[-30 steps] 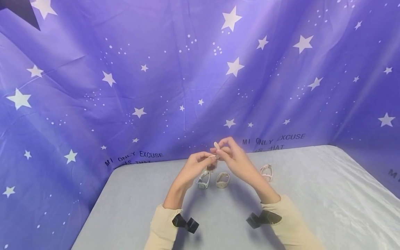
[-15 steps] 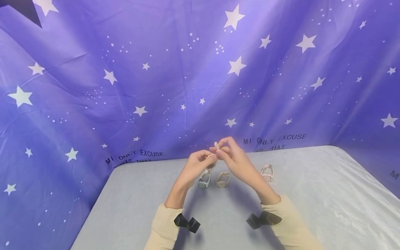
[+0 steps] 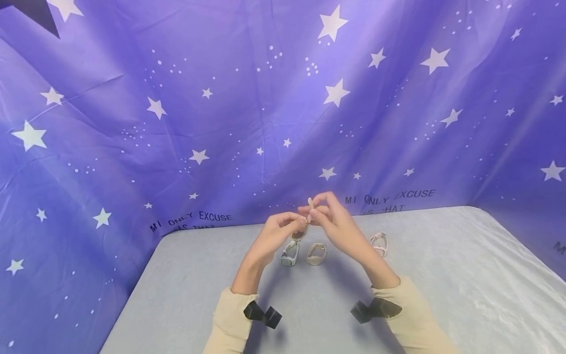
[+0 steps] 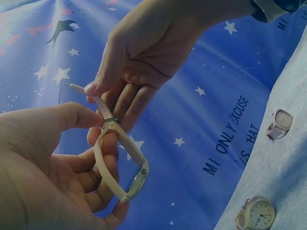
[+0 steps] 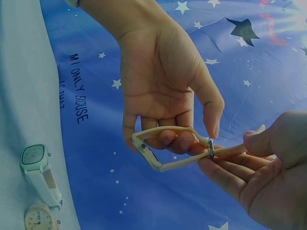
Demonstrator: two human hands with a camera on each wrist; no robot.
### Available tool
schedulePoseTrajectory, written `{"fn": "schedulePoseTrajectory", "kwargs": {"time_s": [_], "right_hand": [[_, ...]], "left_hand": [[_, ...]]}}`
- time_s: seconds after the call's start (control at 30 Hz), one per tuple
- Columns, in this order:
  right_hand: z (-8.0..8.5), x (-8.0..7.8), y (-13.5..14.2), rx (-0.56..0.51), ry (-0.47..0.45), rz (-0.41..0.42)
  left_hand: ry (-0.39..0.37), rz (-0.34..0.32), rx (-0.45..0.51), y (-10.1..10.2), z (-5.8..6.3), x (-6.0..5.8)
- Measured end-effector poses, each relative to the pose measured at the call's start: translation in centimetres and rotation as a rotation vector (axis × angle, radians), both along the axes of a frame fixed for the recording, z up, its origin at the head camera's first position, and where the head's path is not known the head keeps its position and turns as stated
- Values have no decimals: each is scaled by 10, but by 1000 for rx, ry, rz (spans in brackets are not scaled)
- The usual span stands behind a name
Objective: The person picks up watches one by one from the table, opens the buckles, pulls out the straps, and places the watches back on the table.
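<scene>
Watch point(image 4: 129, 144) between left hand point(image 3: 275, 236) and right hand point(image 3: 338, 224), strap point(image 5: 230, 151) running lengthwise toward the right one.
Left pinches beside the buckle point(image 5: 211, 149); right pinches the strap's free end point(image 4: 76, 87).

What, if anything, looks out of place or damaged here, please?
Nothing stands out: the held watch has its strap end through the buckle, and the green watch, beige watch and pink watch sit on the table.

The left hand point(image 3: 274, 236) and right hand point(image 3: 337, 223) pinch a pale strap point(image 3: 310, 203); three wristwatches point(image 3: 314, 261) rest on the table point(image 3: 185, 295), one farther right.
</scene>
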State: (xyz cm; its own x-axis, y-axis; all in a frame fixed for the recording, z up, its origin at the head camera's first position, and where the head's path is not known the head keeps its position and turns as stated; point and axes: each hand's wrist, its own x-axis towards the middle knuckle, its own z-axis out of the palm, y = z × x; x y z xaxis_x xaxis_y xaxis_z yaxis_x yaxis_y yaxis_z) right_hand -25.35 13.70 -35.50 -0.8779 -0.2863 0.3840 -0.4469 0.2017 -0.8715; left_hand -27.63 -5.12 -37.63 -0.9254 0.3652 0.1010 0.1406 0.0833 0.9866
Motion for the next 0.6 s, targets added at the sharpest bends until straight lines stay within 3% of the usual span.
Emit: {"fn": "schedulePoseTrajectory", "kwargs": {"time_s": [0.6], "right_hand": [[-1,-4,1,-90,-17,69]], "left_hand": [[25,-13,2,-7,3,-2]]}}
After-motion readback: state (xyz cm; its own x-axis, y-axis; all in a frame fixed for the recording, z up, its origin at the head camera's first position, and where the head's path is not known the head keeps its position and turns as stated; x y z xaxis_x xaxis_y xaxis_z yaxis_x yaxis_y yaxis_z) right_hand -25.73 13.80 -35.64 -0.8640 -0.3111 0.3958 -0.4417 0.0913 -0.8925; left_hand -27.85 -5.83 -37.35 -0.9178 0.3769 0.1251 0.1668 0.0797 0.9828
